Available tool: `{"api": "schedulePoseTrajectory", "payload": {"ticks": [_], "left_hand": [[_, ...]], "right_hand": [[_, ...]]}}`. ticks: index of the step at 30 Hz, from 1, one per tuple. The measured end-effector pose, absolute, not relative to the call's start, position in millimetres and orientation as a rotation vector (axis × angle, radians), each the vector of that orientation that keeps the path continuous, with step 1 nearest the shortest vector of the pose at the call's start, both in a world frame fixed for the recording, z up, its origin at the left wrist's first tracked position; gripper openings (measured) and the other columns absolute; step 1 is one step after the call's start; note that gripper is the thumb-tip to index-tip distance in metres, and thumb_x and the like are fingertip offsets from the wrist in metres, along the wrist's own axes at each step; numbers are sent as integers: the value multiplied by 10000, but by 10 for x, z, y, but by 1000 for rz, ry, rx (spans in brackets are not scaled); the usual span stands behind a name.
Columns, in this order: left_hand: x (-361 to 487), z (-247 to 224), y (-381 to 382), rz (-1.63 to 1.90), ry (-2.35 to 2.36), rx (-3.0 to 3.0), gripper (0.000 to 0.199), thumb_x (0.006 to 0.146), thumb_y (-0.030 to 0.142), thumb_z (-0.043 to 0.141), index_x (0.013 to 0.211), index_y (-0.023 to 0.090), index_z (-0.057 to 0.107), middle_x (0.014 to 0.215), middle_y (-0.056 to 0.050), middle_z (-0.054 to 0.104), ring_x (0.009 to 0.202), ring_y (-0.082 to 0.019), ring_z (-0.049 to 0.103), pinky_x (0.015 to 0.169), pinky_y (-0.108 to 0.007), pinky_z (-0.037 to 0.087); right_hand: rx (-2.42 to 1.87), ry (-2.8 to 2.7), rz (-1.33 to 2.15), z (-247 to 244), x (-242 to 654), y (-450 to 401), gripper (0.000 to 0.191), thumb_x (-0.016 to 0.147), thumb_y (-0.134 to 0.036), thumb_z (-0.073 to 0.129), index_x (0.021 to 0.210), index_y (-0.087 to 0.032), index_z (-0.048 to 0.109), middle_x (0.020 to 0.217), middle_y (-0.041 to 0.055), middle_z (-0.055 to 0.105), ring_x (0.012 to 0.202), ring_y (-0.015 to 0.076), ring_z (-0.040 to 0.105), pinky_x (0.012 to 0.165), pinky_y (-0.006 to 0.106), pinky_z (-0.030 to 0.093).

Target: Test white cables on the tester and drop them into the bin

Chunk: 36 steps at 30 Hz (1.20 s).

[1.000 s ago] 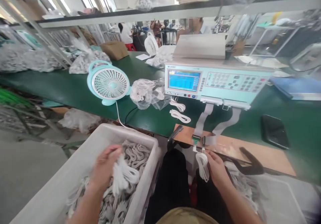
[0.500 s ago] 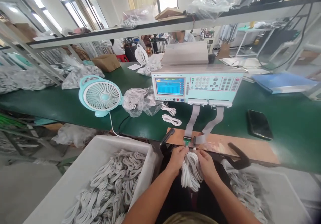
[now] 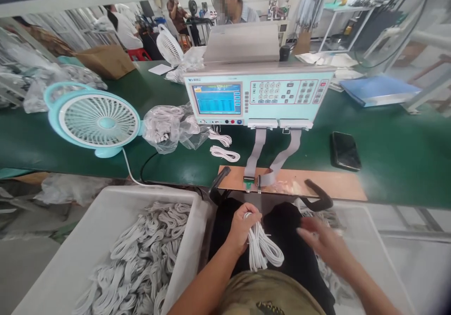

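Observation:
My left hand [image 3: 244, 225] grips a bundle of coiled white cables [image 3: 262, 251] over my lap, below the edge of the green bench. My right hand [image 3: 322, 242] is blurred, fingers spread, above the white bin [image 3: 373, 254] at my right; whether it holds a cable I cannot tell. A white bin [image 3: 105, 225] at my left holds several coiled white cables [image 3: 141, 258]. A light-blue tester [image 3: 257, 94] with a lit screen stands on the bench; two grey ribbon leads [image 3: 271, 160] run from it to connectors on a brown board [image 3: 317, 185].
A light-blue fan [image 3: 95, 120] stands left on the green bench [image 3: 387, 155]. Beside the tester lie a bag of cables [image 3: 169, 127], two loose coils [image 3: 223, 153] and a black phone [image 3: 345, 150]. Other people sit beyond the bench [image 3: 232, 7].
Both hands were together at the board's connectors with the bundle. Now my left hand has drawn the bundle down to my lap and my right hand has swung right over the right bin.

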<state>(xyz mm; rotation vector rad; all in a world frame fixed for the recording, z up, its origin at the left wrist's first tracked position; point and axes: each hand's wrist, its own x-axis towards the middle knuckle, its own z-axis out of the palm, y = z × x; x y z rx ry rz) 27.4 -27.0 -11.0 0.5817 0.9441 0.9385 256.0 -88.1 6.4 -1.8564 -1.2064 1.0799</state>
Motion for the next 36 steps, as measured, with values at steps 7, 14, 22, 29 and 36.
{"api": "schedulePoseTrajectory", "payload": {"ticks": [7, 14, 22, 29, 36], "left_hand": [[345, -14, -269, 1004, 869, 630, 233, 666, 288, 721, 705, 159, 531, 666, 12, 607, 576, -91, 542, 561, -195, 422], [138, -123, -323, 913, 1053, 639, 322, 626, 281, 754, 890, 142, 633, 686, 24, 569, 507, -79, 551, 459, -182, 436], [284, -75, -400, 804, 1090, 727, 346, 623, 352, 742, 856, 114, 649, 585, 14, 570, 442, -72, 499, 413, -172, 395], [223, -56, -404, 760, 1021, 869, 296, 655, 392, 715, 661, 138, 563, 503, 8, 561, 432, -79, 480, 429, -177, 376], [264, -34, -428, 959, 1184, 882, 273, 761, 407, 620, 698, 156, 534, 531, 22, 541, 463, -84, 480, 466, -182, 393]], "right_hand": [[-1146, -818, 1914, -101, 1742, -901, 365, 805, -532, 604, 795, -167, 589, 631, 5, 589, 477, 98, 483, 464, 206, 349], [-1206, -810, 1741, -178, 1941, -844, 310, 817, -480, 598, 877, -176, 598, 713, 20, 612, 544, 110, 501, 488, 204, 363], [-1356, -1288, 1211, -127, 1804, -838, 271, 822, -403, 608, 1010, -211, 574, 847, 24, 606, 705, 166, 524, 653, 266, 424], [-1218, -1045, 1511, -145, 1758, -796, 424, 896, -519, 452, 1188, -217, 504, 879, 36, 597, 785, 200, 555, 685, 286, 460], [-1140, -1285, 1315, -86, 1712, -767, 359, 931, -500, 367, 1129, -226, 487, 897, 36, 563, 773, 190, 532, 681, 281, 450]]}}
